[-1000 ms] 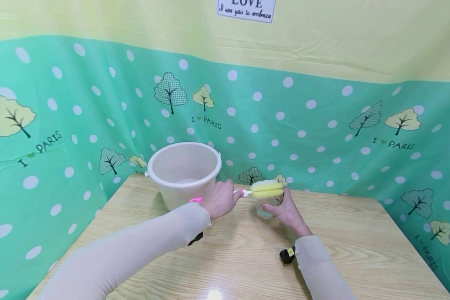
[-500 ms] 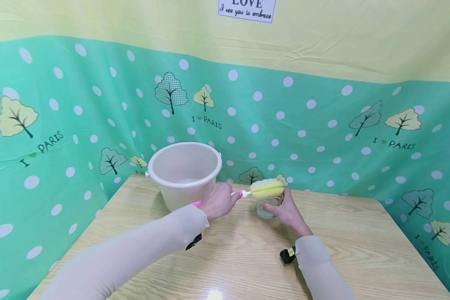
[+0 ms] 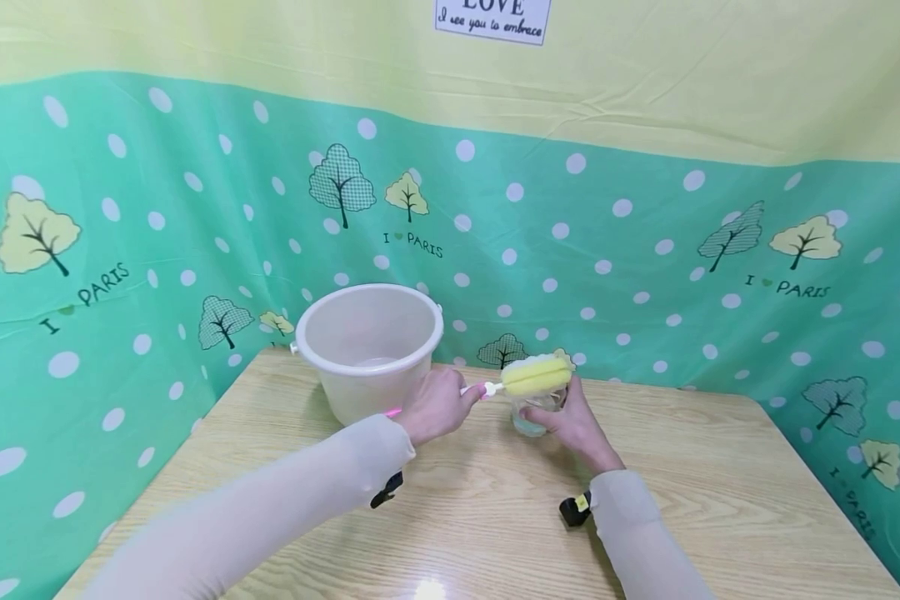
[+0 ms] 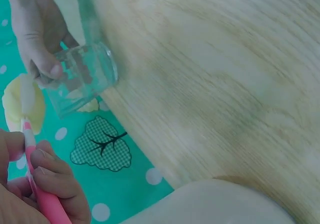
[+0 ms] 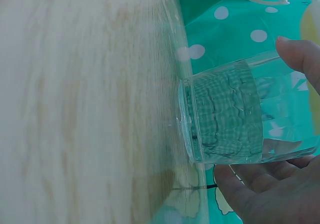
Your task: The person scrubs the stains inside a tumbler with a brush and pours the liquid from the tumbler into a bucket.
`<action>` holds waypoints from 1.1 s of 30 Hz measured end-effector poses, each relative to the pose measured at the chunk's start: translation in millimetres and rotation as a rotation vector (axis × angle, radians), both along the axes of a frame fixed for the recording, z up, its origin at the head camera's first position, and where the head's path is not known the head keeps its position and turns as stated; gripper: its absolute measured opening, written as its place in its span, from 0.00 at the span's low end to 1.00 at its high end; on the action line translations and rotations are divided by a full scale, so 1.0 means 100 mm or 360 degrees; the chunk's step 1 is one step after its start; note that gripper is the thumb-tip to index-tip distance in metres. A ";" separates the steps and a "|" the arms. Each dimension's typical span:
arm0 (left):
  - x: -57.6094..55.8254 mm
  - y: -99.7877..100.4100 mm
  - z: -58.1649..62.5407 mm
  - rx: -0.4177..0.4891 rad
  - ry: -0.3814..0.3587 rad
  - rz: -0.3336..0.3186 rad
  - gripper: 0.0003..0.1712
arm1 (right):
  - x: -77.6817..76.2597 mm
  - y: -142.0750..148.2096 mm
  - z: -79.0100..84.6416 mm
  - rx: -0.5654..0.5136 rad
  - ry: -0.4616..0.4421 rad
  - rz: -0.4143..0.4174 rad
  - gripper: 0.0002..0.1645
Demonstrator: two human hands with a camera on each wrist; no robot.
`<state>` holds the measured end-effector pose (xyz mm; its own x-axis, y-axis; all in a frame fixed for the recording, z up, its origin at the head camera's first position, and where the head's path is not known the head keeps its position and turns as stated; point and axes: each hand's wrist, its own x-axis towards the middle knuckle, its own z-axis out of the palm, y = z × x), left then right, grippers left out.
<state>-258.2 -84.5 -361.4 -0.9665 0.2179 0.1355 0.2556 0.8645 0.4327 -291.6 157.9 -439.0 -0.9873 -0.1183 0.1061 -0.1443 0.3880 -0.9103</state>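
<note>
My left hand point(image 3: 441, 407) grips the pink and white handle of a sponge bottle brush point(image 3: 537, 375). Its yellow and white sponge head lies sideways just above the mouth of a clear glass cup point(image 3: 527, 423). In the left wrist view the fingers wrap the pink handle point(image 4: 51, 207), and the sponge head points away. My right hand point(image 3: 576, 425) holds the cup upright at the table's far side, with the thumb on one side and fingers on the other. The right wrist view shows the glass point(image 5: 225, 114) close up, its base at the tabletop.
A large white bucket point(image 3: 348, 398) stands at the back left, just beyond the left hand. The wooden table point(image 3: 480, 517) ends at a green dotted curtain point(image 3: 622, 275) behind and on both sides. Black wrist cameras sit below both sleeves.
The sponge head has tilted up slightly and shifted a little right over the cup. My left hand and forearm have turned slightly. The right hand and cup stay in place.
</note>
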 end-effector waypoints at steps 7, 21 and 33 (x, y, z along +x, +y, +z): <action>0.04 -0.05 -0.01 0.0129 -0.0049 -0.0024 0.29 | 0.00 -0.01 0.00 0.0003 -0.0044 -0.0021 0.57; 0.16 -0.07 -0.08 0.0252 -0.0071 -0.0011 0.25 | 0.01 0.01 0.00 0.0007 -0.0057 -0.0021 0.56; 0.33 -0.09 -0.12 0.0378 -0.0201 0.0028 0.24 | 0.01 0.01 0.01 -0.0013 -0.0062 -0.0007 0.55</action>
